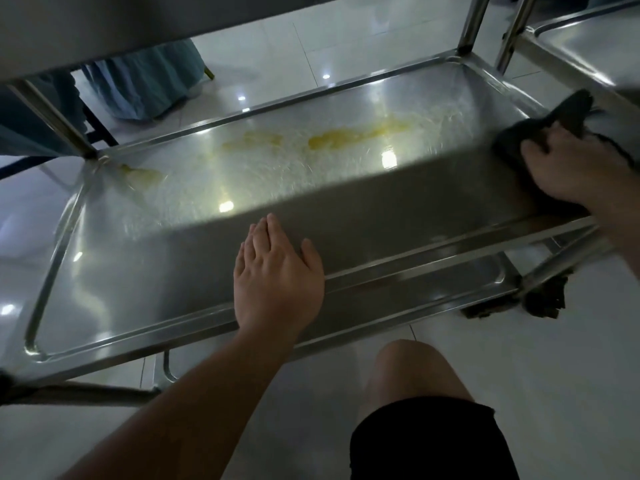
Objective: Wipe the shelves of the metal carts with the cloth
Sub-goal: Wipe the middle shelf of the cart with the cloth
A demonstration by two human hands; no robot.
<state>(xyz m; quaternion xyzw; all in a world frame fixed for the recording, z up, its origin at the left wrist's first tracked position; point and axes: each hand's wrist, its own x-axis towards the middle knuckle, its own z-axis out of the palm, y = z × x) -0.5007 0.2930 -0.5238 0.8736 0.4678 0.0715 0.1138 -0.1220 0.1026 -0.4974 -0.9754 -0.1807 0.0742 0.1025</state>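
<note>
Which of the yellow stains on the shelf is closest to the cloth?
The long smear toward the shelf's right end. The other two stains lie farther left, away from the dark cloth under the right hand.

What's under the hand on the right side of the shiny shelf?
A dark cloth lies under the right hand, pressed onto the metal shelf. The cloth pokes out past the fingers. The shelf surface beneath the cloth is covered.

Dark cloth (540,140), seemingly yellow-stained steel shelf (242,181)

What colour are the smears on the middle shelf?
Yellow smears along the shelf's far side, seen in the head view.
</note>
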